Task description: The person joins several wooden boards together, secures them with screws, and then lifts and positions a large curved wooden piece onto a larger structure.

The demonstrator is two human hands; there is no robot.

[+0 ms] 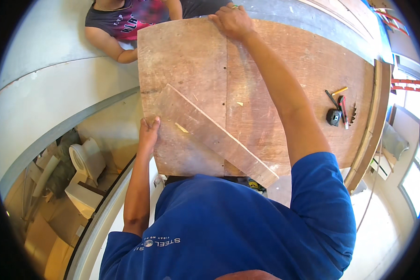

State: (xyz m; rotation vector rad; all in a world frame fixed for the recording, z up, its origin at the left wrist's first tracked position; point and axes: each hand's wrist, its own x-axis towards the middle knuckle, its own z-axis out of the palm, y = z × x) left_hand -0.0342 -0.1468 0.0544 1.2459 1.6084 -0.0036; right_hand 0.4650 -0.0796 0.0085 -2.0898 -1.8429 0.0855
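A brown plywood sheet point(186, 60) lies in front of me, its right edge meeting a seam with more plywood point(275, 126). My left hand point(149, 133) grips the sheet's left edge, thumb on top and fingers partly hidden below. Reaching across to the far edge, my right hand point(233, 21) has its fingers bent over the rim near the seam; their tips are partly out of sight. A narrow plywood strip point(214, 135) rests diagonally on top between my arms, its near end sticking out past the front edge. Small wood chips point(182, 128) lie on it and nearby.
On the right lie a black tape measure point(333, 116), a red utility knife point(344, 111), a yellow-and-black stick-like tool point(339, 91) and a dark jagged piece point(353, 113). Another person point(126, 28) is at the far left corner. A white toilet point(87, 159) stands lower, beyond a ledge.
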